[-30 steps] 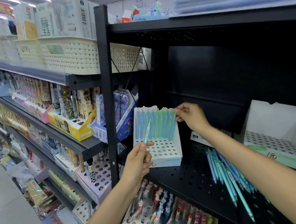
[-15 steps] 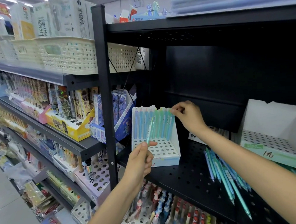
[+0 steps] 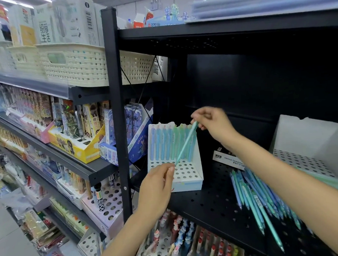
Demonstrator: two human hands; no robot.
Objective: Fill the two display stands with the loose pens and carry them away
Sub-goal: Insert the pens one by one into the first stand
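Both hands hold one teal plastic pen (image 3: 185, 143) slanted in front of a white perforated cardboard display stand (image 3: 186, 174) on a black perforated metal shelf (image 3: 214, 202): the left hand (image 3: 158, 188) pinches its lower end, the right hand (image 3: 213, 125) pinches its top. A row of blue and green pens (image 3: 171, 143) stands upright in the stand's back holes behind the fingers. Below the right forearm lies a loose pile of blue and teal pens (image 3: 255, 195), with a second white perforated stand (image 3: 308, 149) beyond it.

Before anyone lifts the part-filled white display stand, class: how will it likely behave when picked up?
The display stand looks like thin folded card, so probably light and slightly flexible. Its pens only lean in the back row, so tilting may spill them. Support underneath seems wise.
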